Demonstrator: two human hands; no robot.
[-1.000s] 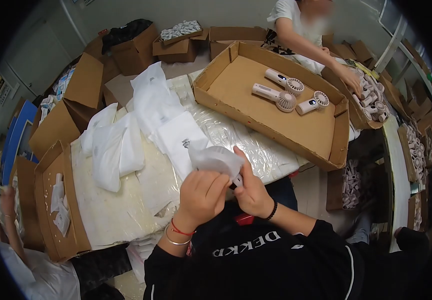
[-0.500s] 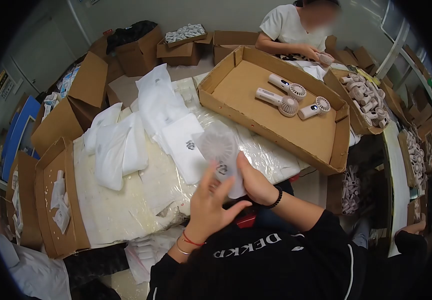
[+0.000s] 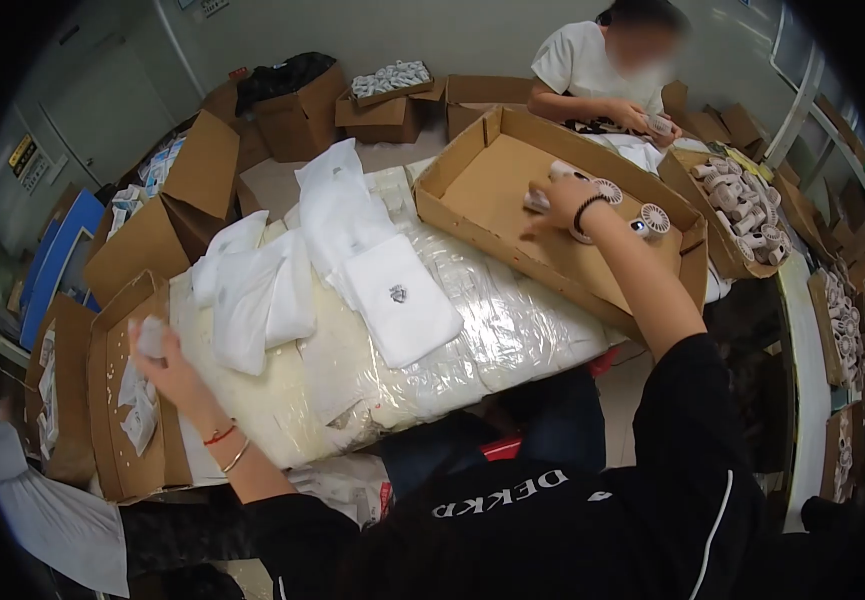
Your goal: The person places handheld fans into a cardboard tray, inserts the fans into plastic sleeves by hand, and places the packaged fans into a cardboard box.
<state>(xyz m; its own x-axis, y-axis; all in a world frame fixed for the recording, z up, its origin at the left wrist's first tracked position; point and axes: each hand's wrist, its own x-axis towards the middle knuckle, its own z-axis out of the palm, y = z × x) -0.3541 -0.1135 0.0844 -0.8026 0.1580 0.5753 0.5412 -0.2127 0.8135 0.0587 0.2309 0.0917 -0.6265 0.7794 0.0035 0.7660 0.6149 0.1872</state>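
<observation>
My left hand [image 3: 174, 375] holds a bagged fan [image 3: 152, 338] over the cardboard tray [image 3: 178, 455] at the left, where other bagged fans [image 3: 138, 405] lie. Over at the right, my right hand [image 3: 564, 205] reaches into the large cardboard tray [image 3: 472, 175], its fingers around the handle of a small pale fan [image 3: 536, 201]. Beside it lie two more fans, one partly behind my hand and another [image 3: 655, 218] nearer the tray's right end. White bags [image 3: 337, 205] and a square stack of printed bags [image 3: 402, 300] rest on the plastic-wrapped table.
Across the table a person [image 3: 592, 70] in a white top holds a fan. A box heaped with fans [image 3: 742, 205] stands at the right. Open cartons [image 3: 297, 120] line the back, and a tall carton [image 3: 142, 250] is at the left. More white bags [image 3: 262, 300] lie left of centre.
My hands have parted from the middle. The left has carried the bagged fan to the left tray; the right has moved into the large tray and taken hold of a fan.
</observation>
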